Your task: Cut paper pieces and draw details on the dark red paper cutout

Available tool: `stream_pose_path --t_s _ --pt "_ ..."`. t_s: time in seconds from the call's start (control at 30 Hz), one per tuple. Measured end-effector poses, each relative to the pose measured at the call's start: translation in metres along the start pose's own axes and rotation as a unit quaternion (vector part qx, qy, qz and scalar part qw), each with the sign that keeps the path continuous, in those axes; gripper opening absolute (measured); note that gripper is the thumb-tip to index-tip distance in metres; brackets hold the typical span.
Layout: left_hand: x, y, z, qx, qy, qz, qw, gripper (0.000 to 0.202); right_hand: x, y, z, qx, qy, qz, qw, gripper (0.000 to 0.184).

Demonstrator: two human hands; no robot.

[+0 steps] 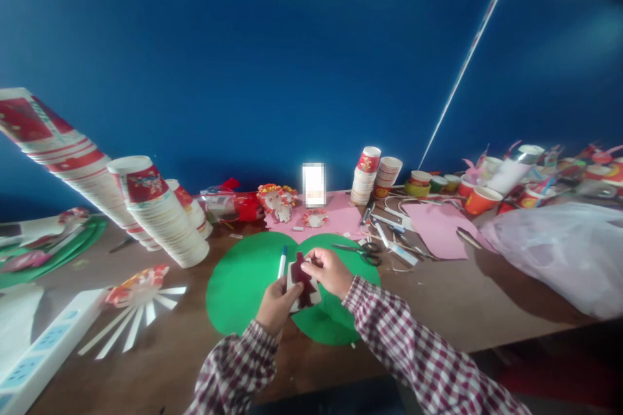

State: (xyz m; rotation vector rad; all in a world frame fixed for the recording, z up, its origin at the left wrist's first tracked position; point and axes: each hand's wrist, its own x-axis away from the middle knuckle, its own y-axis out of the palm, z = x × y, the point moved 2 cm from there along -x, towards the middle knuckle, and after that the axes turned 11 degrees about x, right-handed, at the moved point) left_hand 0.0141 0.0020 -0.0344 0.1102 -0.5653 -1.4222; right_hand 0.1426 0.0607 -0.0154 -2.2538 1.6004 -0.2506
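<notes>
My left hand and my right hand both grip a small white card with a dark red cut-out shape on it, held just above two overlapping green paper circles. A blue-capped marker stands up beside my left hand; I cannot tell whether that hand holds it. Both sleeves are red-and-white check.
Long stacks of red-and-white paper cups lean at the left. A cut-open cup with splayed strips and a white power strip lie near the front left. Scissors, pink paper, more cups and a plastic bag lie at the right.
</notes>
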Motion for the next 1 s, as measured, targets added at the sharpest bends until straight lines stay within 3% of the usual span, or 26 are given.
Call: stream_pose_path --t_s 0.3,0.8,1.0 --pt "-0.001 -0.003 0.006 0.040 0.000 0.029 0.999 0.044 0.003 -0.002 -0.003 0.002 0.007 0.000 1.000 0.007" --pt "-0.012 -0.009 -0.005 0.004 -0.004 0.012 1.000 0.045 0.008 0.002 -0.004 -0.001 0.008 -0.004 1.000 0.005" --pt "-0.009 -0.014 0.008 -0.004 -0.012 0.016 1.000 0.048 0.007 -0.017 -0.004 -0.021 0.006 -0.027 0.999 0.017"
